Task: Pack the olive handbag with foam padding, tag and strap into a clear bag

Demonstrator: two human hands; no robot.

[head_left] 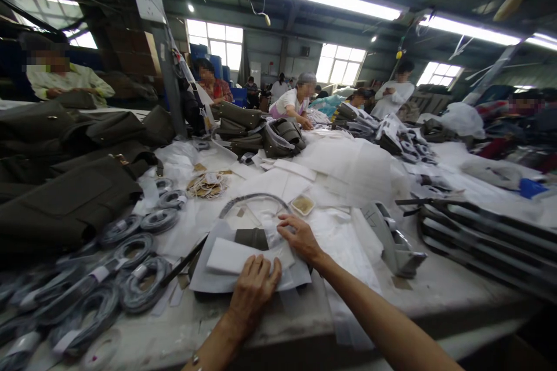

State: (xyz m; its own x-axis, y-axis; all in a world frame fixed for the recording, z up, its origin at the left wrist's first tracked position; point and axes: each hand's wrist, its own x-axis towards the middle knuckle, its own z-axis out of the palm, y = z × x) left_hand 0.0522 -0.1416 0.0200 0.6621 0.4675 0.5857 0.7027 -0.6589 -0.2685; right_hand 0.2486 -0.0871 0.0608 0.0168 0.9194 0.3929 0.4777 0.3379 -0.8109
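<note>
My left hand [253,288] lies flat, fingers spread, on a folded white sheet [230,256] that rests on a larger white paper [209,278] near the table's front edge. My right hand [299,237] rests with fingers spread on thin white wrapping paper just right of that sheet. A dark olive piece [252,238] shows under the paper between the two hands. A grey curved strap [252,200] arcs just beyond them.
Several coiled grey belts with paper bands [130,278] cover the table's left. Olive garments [65,197] are piled far left. A tape dispenser [394,240] stands right, stacked grey straps [487,237] beyond it. Paper tags [208,184], a small dish [303,204]. Other people work behind.
</note>
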